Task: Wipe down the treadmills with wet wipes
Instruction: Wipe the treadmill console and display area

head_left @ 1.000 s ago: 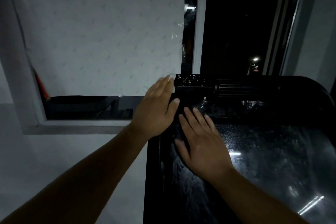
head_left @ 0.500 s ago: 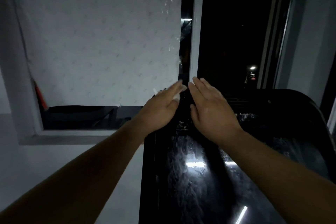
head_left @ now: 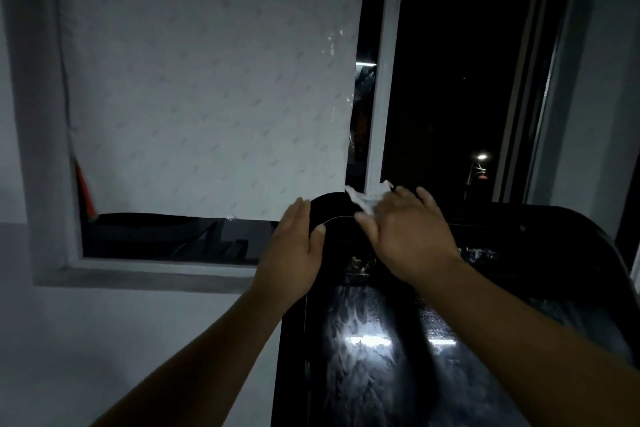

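Observation:
The treadmill console (head_left: 381, 357) is a glossy black panel with wet streaks and light reflections, filling the lower right. A white wet wipe (head_left: 363, 199) lies crumpled on the console's top edge. My right hand (head_left: 405, 236) lies over it and holds it between thumb and fingers, which bend over that edge. At the rounded top-left corner of the console rests my left hand (head_left: 294, 250), fingers straight along the side and thumb on the front face, holding nothing.
A window with a white patterned blind (head_left: 207, 80) is straight ahead, its grey sill (head_left: 149, 272) left of the console. A white frame post (head_left: 381, 80) rises behind the wipe. Dark night glass with a street lamp (head_left: 481, 157) is to the right.
The wipe was at my left hand's fingertips before and is now under my right hand. The right hand moved up from the screen to the top edge; the left slid to the corner.

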`<state>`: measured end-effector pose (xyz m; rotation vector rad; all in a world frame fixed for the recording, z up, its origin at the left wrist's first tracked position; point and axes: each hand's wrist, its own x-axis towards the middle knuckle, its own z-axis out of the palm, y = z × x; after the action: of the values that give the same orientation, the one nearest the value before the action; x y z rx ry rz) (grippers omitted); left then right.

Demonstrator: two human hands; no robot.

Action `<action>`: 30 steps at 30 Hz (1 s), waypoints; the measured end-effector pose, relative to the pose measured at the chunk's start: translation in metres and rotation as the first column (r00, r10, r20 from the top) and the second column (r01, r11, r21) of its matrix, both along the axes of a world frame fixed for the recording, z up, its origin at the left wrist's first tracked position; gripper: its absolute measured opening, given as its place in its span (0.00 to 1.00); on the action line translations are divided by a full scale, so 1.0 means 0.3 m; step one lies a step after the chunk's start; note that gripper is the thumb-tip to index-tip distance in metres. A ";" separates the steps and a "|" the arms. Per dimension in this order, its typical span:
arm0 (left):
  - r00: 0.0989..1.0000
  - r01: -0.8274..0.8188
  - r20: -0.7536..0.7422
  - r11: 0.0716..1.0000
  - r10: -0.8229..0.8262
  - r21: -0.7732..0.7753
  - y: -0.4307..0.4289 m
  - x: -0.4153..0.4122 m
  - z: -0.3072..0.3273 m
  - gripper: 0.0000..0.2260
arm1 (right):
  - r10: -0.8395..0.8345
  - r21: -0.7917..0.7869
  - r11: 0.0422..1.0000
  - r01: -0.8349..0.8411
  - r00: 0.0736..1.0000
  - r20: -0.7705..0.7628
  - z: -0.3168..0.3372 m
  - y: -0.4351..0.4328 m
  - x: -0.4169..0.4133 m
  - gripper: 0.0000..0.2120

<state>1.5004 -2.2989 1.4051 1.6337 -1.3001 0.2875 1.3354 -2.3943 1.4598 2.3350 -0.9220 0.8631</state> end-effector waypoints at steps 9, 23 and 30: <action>0.998 0.040 0.044 0.998 -0.038 -0.049 -0.025 0.005 -0.052 0.27 | 0.193 0.119 0.972 -0.204 0.976 0.097 -0.100 0.052 0.103 0.38; 0.996 0.033 0.090 0.998 -0.029 -0.048 -0.024 0.009 -0.059 0.27 | 0.062 0.060 0.996 -0.063 0.998 0.025 -0.075 0.016 0.051 0.37; 0.995 0.052 0.089 0.997 -0.047 -0.050 -0.019 0.007 -0.053 0.26 | 0.208 0.071 0.975 -0.208 0.978 0.017 -0.092 0.078 0.094 0.36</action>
<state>1.5026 -2.3047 1.3891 1.5574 -1.3855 0.3637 1.3636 -2.3707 1.4322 2.5254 -0.7319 0.9378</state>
